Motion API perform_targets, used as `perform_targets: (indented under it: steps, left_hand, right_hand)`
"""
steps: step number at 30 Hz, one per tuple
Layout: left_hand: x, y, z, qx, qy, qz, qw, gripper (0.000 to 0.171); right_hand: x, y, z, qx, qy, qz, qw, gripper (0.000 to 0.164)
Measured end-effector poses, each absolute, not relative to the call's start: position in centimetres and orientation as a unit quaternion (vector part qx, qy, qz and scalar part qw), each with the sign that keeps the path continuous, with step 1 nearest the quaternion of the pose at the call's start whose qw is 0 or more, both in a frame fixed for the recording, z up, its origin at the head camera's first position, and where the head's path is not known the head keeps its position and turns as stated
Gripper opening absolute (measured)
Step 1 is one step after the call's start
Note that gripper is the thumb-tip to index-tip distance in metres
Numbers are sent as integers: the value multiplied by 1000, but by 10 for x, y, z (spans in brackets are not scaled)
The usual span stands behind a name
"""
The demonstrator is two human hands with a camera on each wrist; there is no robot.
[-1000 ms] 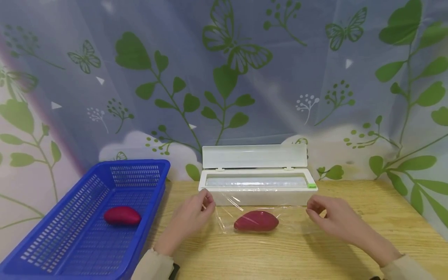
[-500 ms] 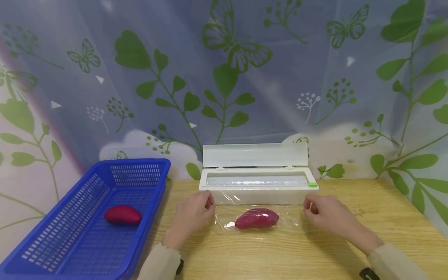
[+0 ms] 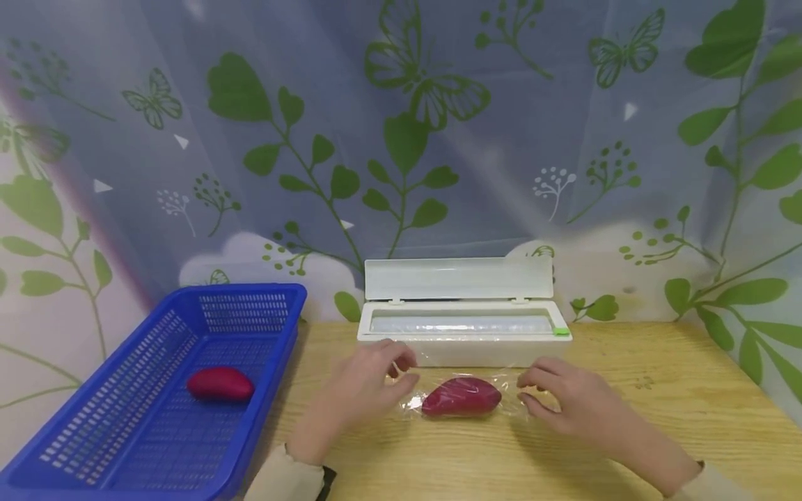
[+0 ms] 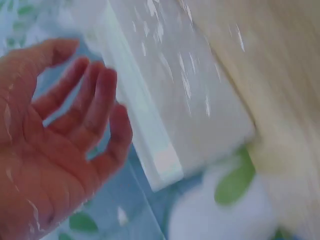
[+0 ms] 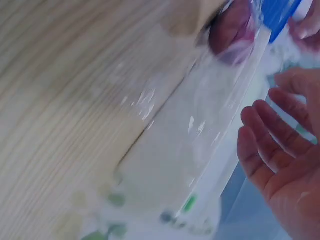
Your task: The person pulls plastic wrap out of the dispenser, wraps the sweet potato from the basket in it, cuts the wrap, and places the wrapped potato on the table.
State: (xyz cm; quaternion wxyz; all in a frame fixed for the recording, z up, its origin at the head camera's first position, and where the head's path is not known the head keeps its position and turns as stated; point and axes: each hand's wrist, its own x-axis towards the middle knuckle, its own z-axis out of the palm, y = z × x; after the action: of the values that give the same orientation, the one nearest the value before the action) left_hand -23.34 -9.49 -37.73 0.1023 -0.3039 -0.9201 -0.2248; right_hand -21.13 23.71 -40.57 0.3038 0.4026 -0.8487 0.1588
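A purplish-red sweet potato [image 3: 461,396], under or within clear cling film [image 3: 411,403], lies on the table before the white film dispenser [image 3: 476,353]. To its left is my left hand [image 3: 370,386], thumb and fingers apart at the film's side. My right hand [image 3: 573,400] is to the right of the sweet potato, its thumb and fingers likewise apart. Both wrist views show loosely curved fingers, with the left hand [image 4: 70,130] and right hand [image 5: 285,145] holding nothing visible. How far the film reaches round the sweet potato cannot be made out.
On the left stands a blue plastic basket [image 3: 269,396] with another red sweet potato [image 3: 221,384] in it. The dispenser's lid [image 3: 457,278] is raised, its film roll [image 3: 460,324] visible inside. A patterned curtain [image 3: 301,174] hangs behind the wooden table [image 3: 476,466].
Both hands have come inward towards the sweet potato, and their fingers have spread from a pinch at the film's edges. The film now lies closer about the sweet potato.
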Motion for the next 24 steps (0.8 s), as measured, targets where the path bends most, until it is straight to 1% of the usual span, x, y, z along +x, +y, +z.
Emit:
perform_targets:
  steps: [2, 6, 10, 13, 16, 18, 21, 24]
  left_hand:
    - [-230, -81, -380, -345, -909, -222, 67, 23]
    - [-229, -63, -393, -358, -919, -160, 35, 40]
    - [-229, -55, -403, -348, -926, -145, 0, 56]
    - [-229, -53, -407, -337, -929, -154, -15, 63]
    - [-231, -52, -409, -330, -931, -157, -6, 62]
    - [-232, -50, -410, -328, -932, -156, 7, 60]
    - [-235, -49, -412, -325, -930, -173, 19, 53]
    - [-238, -50, -413, -319, -926, -201, 27, 45]
  right_hand:
    - [-209, 227, -406, 423, -847, 148, 287, 15]
    - [-209, 210, -405, 411, -878, 106, 220, 40]
    - [-213, 201, -403, 391, -904, 77, 154, 48]
    - [-216, 197, -402, 383, -913, 68, 127, 54]
    - [-220, 192, -402, 374, -917, 65, 121, 58]
    - [-223, 189, -402, 369, -919, 67, 123, 58]
    - [-227, 187, -405, 362, -921, 77, 121, 52]
    - [-231, 187, -407, 352, -922, 123, 103, 43]
